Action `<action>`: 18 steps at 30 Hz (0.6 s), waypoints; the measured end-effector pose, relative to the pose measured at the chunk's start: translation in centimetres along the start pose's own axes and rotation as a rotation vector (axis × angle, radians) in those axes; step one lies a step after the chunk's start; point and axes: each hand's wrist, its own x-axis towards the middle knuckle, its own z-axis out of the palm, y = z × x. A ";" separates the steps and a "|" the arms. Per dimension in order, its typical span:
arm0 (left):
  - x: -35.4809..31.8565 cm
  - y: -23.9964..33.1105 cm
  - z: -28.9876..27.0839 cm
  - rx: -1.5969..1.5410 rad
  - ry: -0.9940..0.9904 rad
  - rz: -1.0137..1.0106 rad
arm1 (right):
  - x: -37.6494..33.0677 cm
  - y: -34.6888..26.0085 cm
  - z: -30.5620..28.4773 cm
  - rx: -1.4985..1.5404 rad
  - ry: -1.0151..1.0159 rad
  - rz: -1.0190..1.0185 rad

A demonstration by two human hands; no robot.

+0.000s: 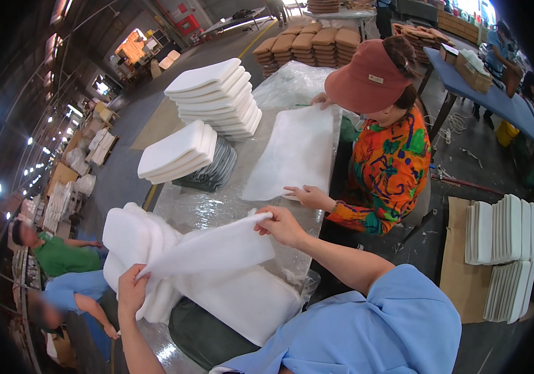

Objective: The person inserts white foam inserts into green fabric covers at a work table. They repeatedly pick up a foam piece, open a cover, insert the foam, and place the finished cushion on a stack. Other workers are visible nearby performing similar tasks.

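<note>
A white sheet of soft wadding [211, 249] is stretched between my two hands above the plastic-covered table [198, 209]. My left hand [131, 290] pinches its near-left corner. My right hand [279, 225] grips its far-right corner. Under the sheet lies a white foam pad [248, 305] on a dark cover [201, 336]. A pile of white wadding sheets [133, 240] lies just left of my left hand.
A co-worker in a red visor and orange patterned shirt [387, 168] flattens another white sheet [295, 153] across the table. Stacks of white pads [217, 96] and grey pads [214, 169] stand at the far end. More white pads [504, 255] stand on cardboard at the right. People sit at the left.
</note>
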 end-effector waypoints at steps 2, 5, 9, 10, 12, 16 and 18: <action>0.2 0.2 -0.1 0.013 -0.010 -0.002 | 0.4 0.0 -0.2 0.017 0.010 -0.003; 0.7 -0.1 -0.4 0.031 -0.006 -0.021 | 1.6 -0.3 -0.7 0.062 0.030 -0.018; 3.5 -0.5 -2.5 0.180 0.176 0.113 | 4.9 -2.2 -1.2 0.108 0.084 -0.057; 4.8 -0.3 -3.3 0.249 0.240 0.173 | 6.0 -2.8 -1.2 0.113 0.079 -0.079; 8.4 0.4 -3.6 0.296 0.338 0.188 | 8.3 -4.1 -1.6 0.131 0.106 -0.067; 14.0 1.9 -3.7 0.528 0.419 0.125 | 12.2 -5.3 -0.6 0.164 0.153 0.045; 16.6 2.2 -2.6 0.559 0.465 0.088 | 13.8 -4.6 -1.1 0.107 0.192 0.054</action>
